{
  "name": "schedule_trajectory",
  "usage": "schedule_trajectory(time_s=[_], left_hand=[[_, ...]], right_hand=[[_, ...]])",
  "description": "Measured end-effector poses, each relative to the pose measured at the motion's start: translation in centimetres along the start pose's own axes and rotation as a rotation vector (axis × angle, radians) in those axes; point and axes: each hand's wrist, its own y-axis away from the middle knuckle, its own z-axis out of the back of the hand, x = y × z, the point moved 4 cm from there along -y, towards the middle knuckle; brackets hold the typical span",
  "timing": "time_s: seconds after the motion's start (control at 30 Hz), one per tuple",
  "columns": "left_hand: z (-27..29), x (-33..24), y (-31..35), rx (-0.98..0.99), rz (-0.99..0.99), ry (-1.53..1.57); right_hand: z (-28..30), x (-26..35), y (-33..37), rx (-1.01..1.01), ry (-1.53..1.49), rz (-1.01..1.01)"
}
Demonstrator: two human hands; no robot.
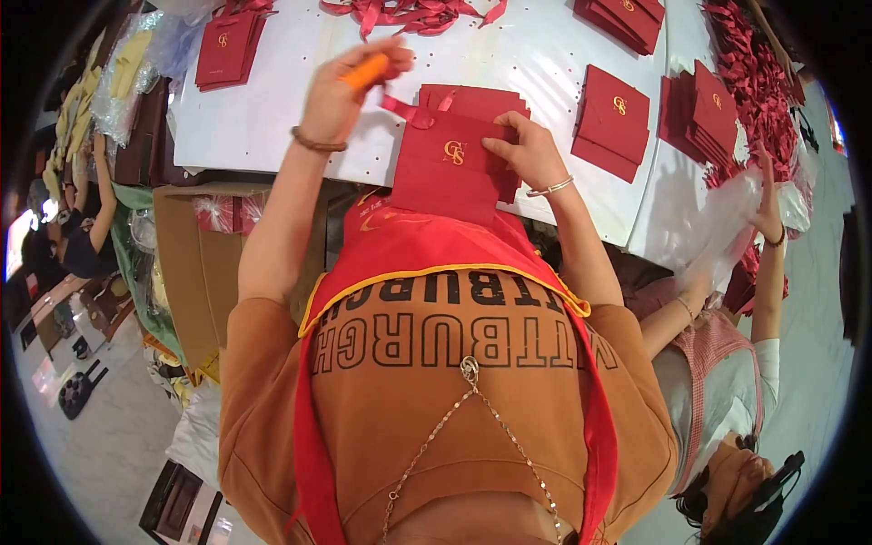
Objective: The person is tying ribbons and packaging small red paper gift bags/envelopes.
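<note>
In front of my body a red paper gift bag [445, 153] with a gold emblem lies at the near table edge, with more red bags under its top and right side. My right hand [529, 153] pinches its right edge between thumb and fingers. Above and to the left, my left hand [341, 91] is raised with its fingers curled round a bright orange stick-like tool [365, 71]; motion blurs its tip. A red ribbon [400, 107] runs from near that hand to the bag's top edge.
Stacked red bags lie at upper left [229, 53] and right [613, 118]. Loose red ribbons [413, 14] lie at the far edge of the white table [300, 54]. At right, a co-worker's hand [770, 218] holds clear plastic. A cardboard box [186, 272] stands left.
</note>
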Motion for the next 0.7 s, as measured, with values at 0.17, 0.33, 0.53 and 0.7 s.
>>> schedule_trajectory(time_s=[0.17, 0.33, 0.53, 0.7], left_hand=[[2.0, -3.0, 1.2, -0.125, -0.077, 0.169], [-3.6, 1.4, 2.4, -0.003, 0.281, -0.296], [-7.4, 5.4, 2.6, 0.016, 0.065, -0.735], [-7.7, 5.4, 2.4, 0.055, 0.062, -0.796]], right_hand=[[-0.2, 0.3, -0.3, 0.068, -0.109, -0.130], [-0.8, -0.3, -0.5, 0.018, -0.068, -0.051], [-0.5, -0.1, -0.3, 0.028, -0.137, -0.103], [-0.2, 0.0, -0.1, -0.005, -0.107, -0.098]])
